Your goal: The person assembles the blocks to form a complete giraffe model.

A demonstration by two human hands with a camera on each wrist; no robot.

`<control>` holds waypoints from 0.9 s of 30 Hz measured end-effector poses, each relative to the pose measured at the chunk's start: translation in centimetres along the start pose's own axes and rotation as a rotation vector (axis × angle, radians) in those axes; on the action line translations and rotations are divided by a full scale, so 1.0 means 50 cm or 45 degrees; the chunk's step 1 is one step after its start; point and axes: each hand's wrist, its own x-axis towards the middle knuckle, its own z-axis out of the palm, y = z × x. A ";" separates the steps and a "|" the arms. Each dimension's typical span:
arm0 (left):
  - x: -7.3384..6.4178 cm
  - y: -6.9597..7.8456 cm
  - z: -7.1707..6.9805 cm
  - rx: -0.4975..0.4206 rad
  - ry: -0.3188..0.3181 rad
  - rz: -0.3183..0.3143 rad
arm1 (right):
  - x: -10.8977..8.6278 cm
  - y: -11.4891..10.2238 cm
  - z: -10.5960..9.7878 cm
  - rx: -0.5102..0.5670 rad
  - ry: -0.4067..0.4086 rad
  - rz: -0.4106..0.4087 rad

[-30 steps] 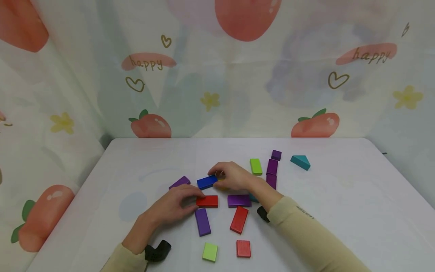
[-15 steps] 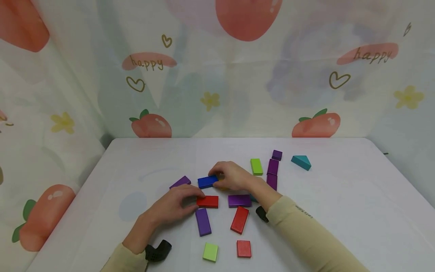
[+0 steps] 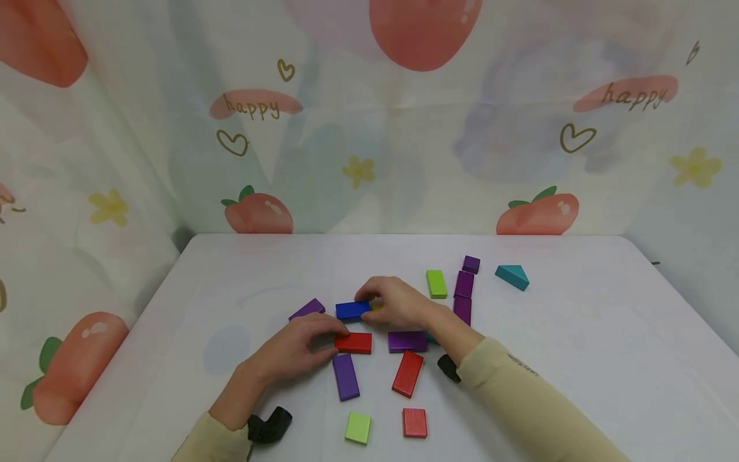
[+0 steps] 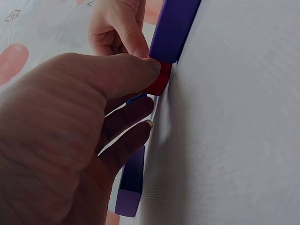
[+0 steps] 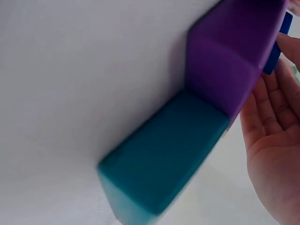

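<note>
Blue block (image 3: 351, 312) in right grip (image 3: 399, 301)

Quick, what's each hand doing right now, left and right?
Left hand: holding, thumb and finger pinching the near end of a red block.
Right hand: holding, thumb and fingers pinching one end of the blue block.

A draped booth; whether in a home or a studio cannot be told. Printed curtains (image 3: 416, 147) with fruit, hearts and "happy" lettering surround a white bench (image 3: 600, 321) behind and at both sides.
</note>
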 end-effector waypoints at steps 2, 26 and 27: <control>0.000 0.000 0.000 0.003 -0.002 0.001 | -0.002 0.000 0.001 -0.009 0.002 -0.003; -0.003 0.006 -0.004 0.013 0.063 -0.002 | -0.021 0.011 -0.002 -0.001 -0.020 -0.012; -0.002 0.007 -0.005 0.015 0.081 -0.004 | -0.020 0.013 -0.002 0.006 -0.016 -0.007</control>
